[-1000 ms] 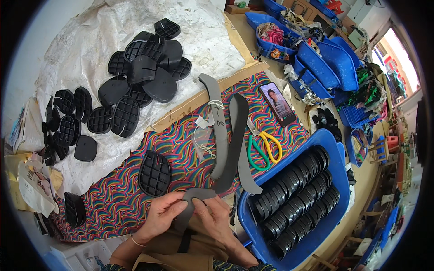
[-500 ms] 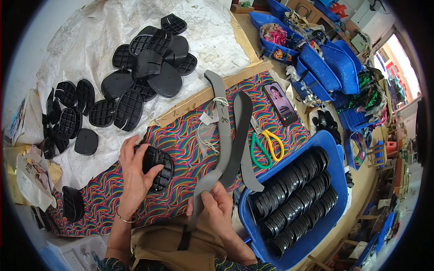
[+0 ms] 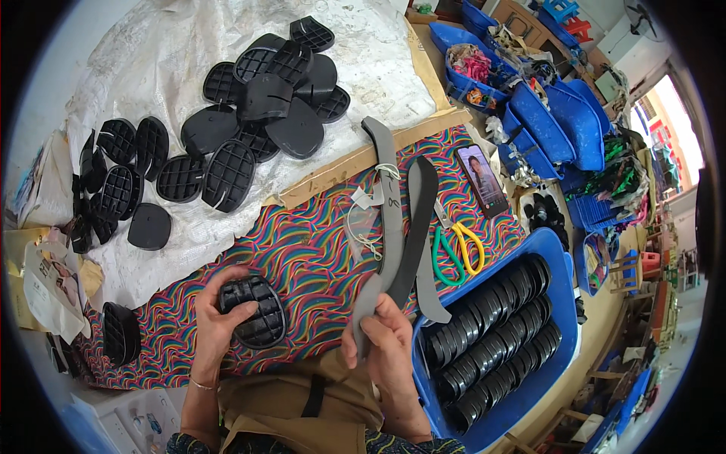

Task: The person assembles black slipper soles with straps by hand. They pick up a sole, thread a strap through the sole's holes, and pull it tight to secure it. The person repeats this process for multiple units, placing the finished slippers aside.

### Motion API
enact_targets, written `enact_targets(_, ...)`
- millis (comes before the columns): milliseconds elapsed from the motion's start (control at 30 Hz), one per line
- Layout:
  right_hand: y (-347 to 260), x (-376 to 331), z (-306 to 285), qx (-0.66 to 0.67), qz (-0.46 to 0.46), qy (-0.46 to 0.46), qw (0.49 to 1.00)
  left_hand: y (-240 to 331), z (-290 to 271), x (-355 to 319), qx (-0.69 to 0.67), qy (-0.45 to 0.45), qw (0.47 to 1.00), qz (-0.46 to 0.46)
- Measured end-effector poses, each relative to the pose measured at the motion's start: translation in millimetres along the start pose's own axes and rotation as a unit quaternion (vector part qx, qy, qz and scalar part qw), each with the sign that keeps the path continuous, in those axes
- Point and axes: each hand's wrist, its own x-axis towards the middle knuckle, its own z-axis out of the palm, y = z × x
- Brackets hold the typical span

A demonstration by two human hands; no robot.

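My left hand (image 3: 214, 321) grips a black moulded heel piece (image 3: 265, 318), its gridded hollow side up, thumb over the rim. My right hand (image 3: 387, 337) pinches the near end of a curved grey strip (image 3: 367, 296) between thumb and fingers. Beyond that hand, a grey strip tied with white string (image 3: 390, 204) lies on the patterned cloth (image 3: 318, 250), beside a black-faced strip (image 3: 421, 219). Scissors with one green and one yellow handle (image 3: 473, 250) rest to their right. A heap of similar black heel pieces (image 3: 268, 98) covers part of the white sheet.
Close on my right stands a blue tub (image 3: 495, 393) holding rows of stacked black pieces. A phone (image 3: 482, 181) lies at the cloth's right edge. More blue tubs (image 3: 537, 121) with scraps stand on the floor beyond. One black stack (image 3: 121, 334) sits at the left.
My left hand has drawn nearer to me with the heel piece and tilted it. My right hand has shifted right and slightly up with the grey strip. The whole view has swung slightly.
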Motion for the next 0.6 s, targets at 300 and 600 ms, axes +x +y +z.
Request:
enact_targets(300, 32, 24, -8, -0.513, -0.122, 0.069, 0.847, -1, -6, -5, -0.098, 0.024, 0.994, -0.035)
enact_targets(600, 50, 41, 1, -0.583, -0.073, 0.015, 0.809, 4, -3, -3, -0.114, -0.093, 0.987, -0.064)
